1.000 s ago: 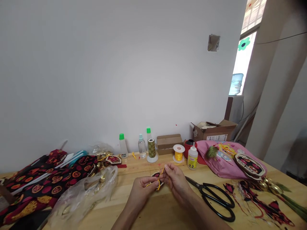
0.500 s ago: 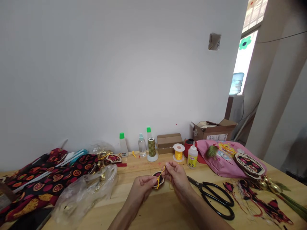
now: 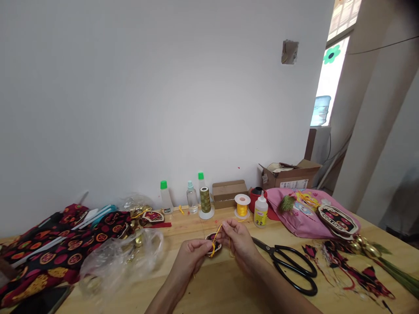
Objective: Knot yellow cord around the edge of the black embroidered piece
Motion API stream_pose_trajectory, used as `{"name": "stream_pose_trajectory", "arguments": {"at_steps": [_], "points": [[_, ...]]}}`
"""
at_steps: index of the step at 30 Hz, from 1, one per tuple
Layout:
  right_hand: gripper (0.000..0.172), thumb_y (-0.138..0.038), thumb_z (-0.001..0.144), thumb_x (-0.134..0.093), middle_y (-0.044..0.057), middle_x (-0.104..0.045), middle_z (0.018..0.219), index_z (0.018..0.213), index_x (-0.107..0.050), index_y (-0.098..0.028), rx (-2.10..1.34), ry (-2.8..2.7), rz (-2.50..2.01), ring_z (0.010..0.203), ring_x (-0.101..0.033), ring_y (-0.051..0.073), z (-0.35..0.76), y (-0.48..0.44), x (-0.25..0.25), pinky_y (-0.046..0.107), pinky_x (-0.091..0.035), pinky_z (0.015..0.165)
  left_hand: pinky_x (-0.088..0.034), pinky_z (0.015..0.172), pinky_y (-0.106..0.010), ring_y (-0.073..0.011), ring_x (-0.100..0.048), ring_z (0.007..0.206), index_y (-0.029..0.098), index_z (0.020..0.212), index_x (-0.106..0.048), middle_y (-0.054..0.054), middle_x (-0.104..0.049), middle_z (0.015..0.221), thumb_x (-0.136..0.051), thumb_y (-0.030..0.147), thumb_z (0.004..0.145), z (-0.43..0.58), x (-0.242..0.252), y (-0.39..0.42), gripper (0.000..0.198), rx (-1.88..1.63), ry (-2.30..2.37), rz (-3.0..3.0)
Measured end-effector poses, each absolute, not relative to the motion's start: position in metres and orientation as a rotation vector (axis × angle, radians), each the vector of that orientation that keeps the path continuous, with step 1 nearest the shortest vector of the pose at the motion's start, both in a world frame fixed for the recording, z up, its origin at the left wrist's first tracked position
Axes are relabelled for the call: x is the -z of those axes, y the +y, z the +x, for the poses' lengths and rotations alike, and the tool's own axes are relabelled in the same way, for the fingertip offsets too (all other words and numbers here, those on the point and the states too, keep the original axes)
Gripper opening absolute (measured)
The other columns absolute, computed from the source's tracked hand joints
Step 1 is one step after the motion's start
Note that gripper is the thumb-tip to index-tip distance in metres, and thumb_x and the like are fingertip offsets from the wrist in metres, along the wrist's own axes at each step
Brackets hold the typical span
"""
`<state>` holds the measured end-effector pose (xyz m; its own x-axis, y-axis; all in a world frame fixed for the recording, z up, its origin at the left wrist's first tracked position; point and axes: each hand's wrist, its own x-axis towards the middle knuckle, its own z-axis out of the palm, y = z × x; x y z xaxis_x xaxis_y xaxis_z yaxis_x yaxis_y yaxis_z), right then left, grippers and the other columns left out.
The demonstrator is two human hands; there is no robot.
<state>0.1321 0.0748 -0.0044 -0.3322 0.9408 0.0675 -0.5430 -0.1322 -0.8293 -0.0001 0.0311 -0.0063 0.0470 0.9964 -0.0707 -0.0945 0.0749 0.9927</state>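
The right hand (image 3: 240, 242)'s grip pinches the limp, likely slippery thin yellow cord (image 3: 218, 230); the left hand (image 3: 193, 256)'s clamps the light oval black-and-red fabric ornament (image 3: 216, 239) by its edge.

Black scissors (image 3: 290, 267) lie flat on wooden table (image 3: 225, 290). Glue bottle (image 3: 261, 211) just behind their tips. Pink bag (image 3: 304, 216) behind the handles, open cardboard box (image 3: 290, 174) further back. Left of scissors, at the wall: small brown box (image 3: 227, 193), olive thread cone (image 3: 205, 201), green-capped bottle (image 3: 164, 197). Far left of scissors: clear plastic bag (image 3: 121, 261), patterned fabric (image 3: 49, 253).
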Motion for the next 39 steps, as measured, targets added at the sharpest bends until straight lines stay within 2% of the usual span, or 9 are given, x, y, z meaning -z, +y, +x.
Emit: {"name": "stream_pose_trajectory", "arguments": {"at_steps": [3, 7, 10, 13, 17, 22, 27, 34, 39], "points": [[0.031, -0.038, 0.055, -0.063, -0.002, -0.055, 0.05, 0.062, -0.047, -0.013, -1.637, -0.968, -0.649, 0.045, -0.052, 0.007, 0.133, 0.079, 0.006, 0.019, -0.041, 0.048, -0.032, 0.046, -0.019, -0.0096, -0.046, 0.047, 0.01, 0.066, -0.068, -0.001, -0.057, 0.049, -0.064, 0.039, 0.055, 0.003, 0.002, 0.029, 0.031, -1.197, 1.114, 1.134], [0.032, -0.039, 0.054, -0.063, -0.008, -0.044, 0.04, 0.058, -0.044, -0.014, -1.512, -1.037, -0.746, 0.032, -0.037, 0.002, 0.138, 0.084, 0.008, 0.013, -0.029, 0.033, -0.04, 0.058, -0.024, -0.0159, -0.055, 0.058, 0.012, 0.072, -0.068, -0.003, -0.062, 0.052, -0.062, 0.041, 0.055, 0.005, -0.002, 0.027, 0.034, -1.223, 1.134, 1.139], [0.029, -0.035, 0.06, -0.059, -0.012, -0.029, 0.035, 0.054, -0.039, -0.015, -1.693, -1.093, -0.788, 0.028, -0.017, -0.001, 0.149, 0.085, 0.008, 0.012, -0.011, 0.027, -0.043, 0.065, -0.029, -0.0199, -0.057, 0.069, 0.012, 0.076, -0.067, -0.005, -0.066, 0.063, -0.061, 0.04, 0.056, 0.0, -0.001, 0.029, 0.035, -1.264, 1.145, 1.172], [0.026, -0.031, 0.066, -0.054, -0.011, -0.025, 0.039, 0.054, -0.038, -0.015, -2.056, -1.086, -0.705, 0.03, -0.012, 0.0, 0.16, 0.085, 0.004, 0.012, -0.004, 0.028, -0.044, 0.068, -0.03, -0.021, -0.058, 0.072, 0.013, 0.077, -0.067, -0.006, -0.068, 0.067, -0.061, 0.036, 0.058, -0.007, 0.001, 0.032, 0.031, -1.331, 1.268, 1.234], [0.008, -0.019, 0.069, -0.045, -0.01, -0.028, 0.039, 0.068, -0.049, -0.013, -2.418, -0.962, -0.453, 0.03, -0.011, 0.0, 0.164, 0.08, -0.006, 0.012, -0.004, 0.027, -0.046, 0.064, -0.027, -0.0214, -0.06, 0.069, 0.015, 0.074, -0.068, -0.006, -0.069, 0.069, -0.061, 0.033, 0.058, -0.009, 0.001, 0.033, 0.025, -1.413, 1.429, 1.355], [0.024, -0.013, 0.068, -0.041, -0.01, -0.035, 0.033, 0.087, -0.054, -0.011, -2.461, -1.05, -0.449, 0.026, -0.011, 0.001, 0.161, 0.069, -0.015, 0.013, -0.004, 0.027, -0.046, 0.061, -0.025, -0.0203, -0.06, 0.067, 0.016, 0.077, -0.068, -0.006, -0.069, 0.071, -0.057, 0.031, 0.062, -0.005, 0.001, 0.031, 0.023, -1.395, 1.441, 1.482], [0.029, -0.019, 0.069, -0.048, -0.011, -0.037, 0.03, 0.097, -0.054, -0.015, -2.281, -1.221, -0.531, 0.025, -0.015, 0.001, 0.158, 0.064, -0.013, 0.014, -0.006, 0.027, -0.044, 0.063, -0.025, -0.0199, -0.059, 0.068, 0.016, 0.076, -0.068, -0.006, -0.069, 0.071, -0.056, 0.03, 0.064, -0.001, 0.002, 0.03, 0.022, -1.306, 1.373, 1.5], [0.036, -0.026, 0.066, -0.052, -0.008, -0.045, 0.034, 0.099, -0.055, -0.013, -1.773, -1.724, -0.774, 0.028, -0.037, 0.004, 0.138, 0.057, -0.008, 0.014, -0.017, 0.03, -0.038, 0.056, -0.022, -0.0154, -0.053, 0.057, 0.013, 0.064, -0.069, -0.002, -0.064, 0.053, -0.057, 0.027, 0.063, 0.001, 0.002, 0.03, 0.018, -1.251, 1.211, 1.423], [0.038, -0.028, 0.069, -0.047, -0.007, -0.047, 0.037, 0.105, -0.052, -0.018, -1.397, -1.901, -0.948, 0.031, -0.04, 0.007, 0.131, 0.061, 0.007, 0.016, -0.026, 0.035, -0.027, 0.042, -0.018, -0.0073, -0.037, 0.039, 0.011, 0.056, -0.065, 0.004, -0.045, 0.036, -0.053, 0.031, 0.066, -0.002, 0.006, 0.032, 0.025, -1.231, 1.192, 1.321]]}}
